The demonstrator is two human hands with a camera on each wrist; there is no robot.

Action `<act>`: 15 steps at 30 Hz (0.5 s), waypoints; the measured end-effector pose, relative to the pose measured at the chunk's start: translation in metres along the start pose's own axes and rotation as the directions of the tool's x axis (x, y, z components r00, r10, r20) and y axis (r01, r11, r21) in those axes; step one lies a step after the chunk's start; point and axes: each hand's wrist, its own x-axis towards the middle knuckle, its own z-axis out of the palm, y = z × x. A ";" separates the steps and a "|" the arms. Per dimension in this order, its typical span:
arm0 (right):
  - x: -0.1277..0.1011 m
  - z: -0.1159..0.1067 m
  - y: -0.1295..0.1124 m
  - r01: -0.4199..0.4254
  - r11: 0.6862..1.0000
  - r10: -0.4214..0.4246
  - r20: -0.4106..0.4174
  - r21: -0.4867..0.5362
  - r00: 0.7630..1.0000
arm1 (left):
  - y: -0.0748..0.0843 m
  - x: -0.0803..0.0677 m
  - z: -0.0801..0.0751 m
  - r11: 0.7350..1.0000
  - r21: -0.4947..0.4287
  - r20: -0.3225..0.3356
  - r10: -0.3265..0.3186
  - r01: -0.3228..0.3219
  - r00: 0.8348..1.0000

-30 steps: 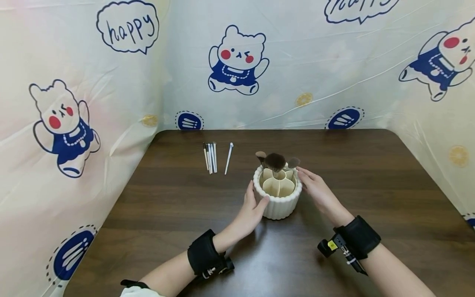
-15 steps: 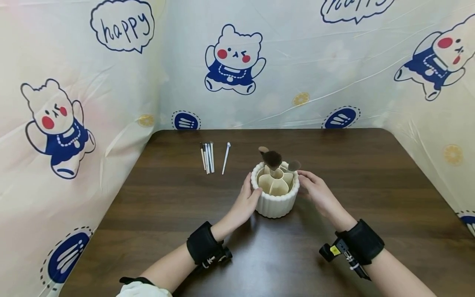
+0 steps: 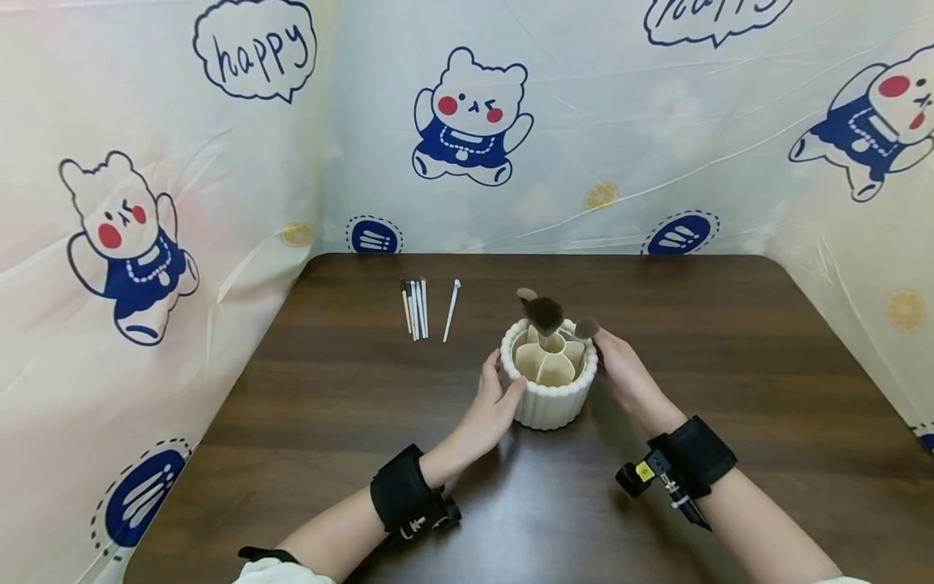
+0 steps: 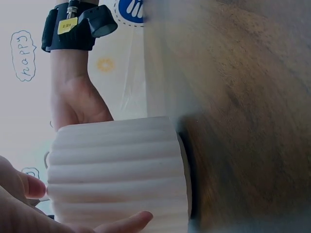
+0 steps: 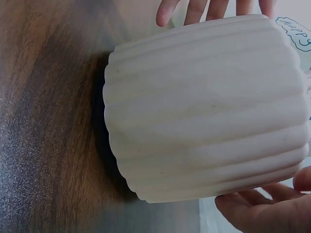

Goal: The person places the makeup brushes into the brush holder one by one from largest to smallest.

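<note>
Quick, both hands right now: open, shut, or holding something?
Left hand: holds the left side of the ribbed white brush holder, fingers curled round it.
Right hand: holds the holder's right side, fingers against its wall.

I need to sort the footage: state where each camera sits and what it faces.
Head: worn high, looking down at the table; shows both hands around the holder, left hand, right hand.
Left wrist: beside the holder's ribbed wall; shows its own fingertips and the opposite hand.
Right wrist: likewise, from the other side.
All share the holder.
</note>
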 end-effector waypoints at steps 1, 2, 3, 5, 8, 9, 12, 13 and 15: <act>0.001 0.000 0.001 0.004 1.000 -0.004 -0.003 0.006 1.000 | 0.000 0.000 0.000 1.000 0.002 0.003 -0.006 0.006 1.000; 0.001 0.000 0.001 0.007 1.000 -0.007 -0.005 0.010 1.000 | 0.000 0.000 0.000 1.000 -0.001 0.006 -0.007 0.007 1.000; 0.001 0.001 0.001 0.007 1.000 -0.007 -0.010 0.013 1.000 | 0.000 0.000 0.000 1.000 -0.005 0.009 -0.009 0.009 1.000; 0.001 0.001 0.002 0.009 1.000 -0.009 -0.011 0.000 1.000 | 0.000 0.002 0.000 1.000 -0.009 0.012 -0.004 0.005 1.000; 0.000 0.002 0.002 0.001 1.000 -0.001 -0.009 -0.008 1.000 | 0.000 0.005 -0.002 1.000 -0.016 0.012 0.002 -0.002 1.000; -0.001 0.002 0.002 -0.003 1.000 0.003 -0.008 -0.012 1.000 | 0.000 0.006 -0.003 1.000 -0.016 0.012 0.000 0.000 1.000; -0.003 0.003 0.002 -0.011 1.000 0.011 -0.012 -0.022 1.000 | 0.000 0.009 -0.004 1.000 -0.012 0.007 -0.016 0.016 1.000; -0.003 0.003 0.001 -0.011 1.000 0.011 -0.014 -0.029 1.000 | 0.000 0.010 -0.004 1.000 -0.010 0.004 -0.021 0.021 1.000; -0.005 0.004 0.001 -0.008 0.999 0.007 -0.020 -0.043 1.000 | 0.000 0.011 -0.005 1.000 0.001 -0.003 -0.031 0.031 1.000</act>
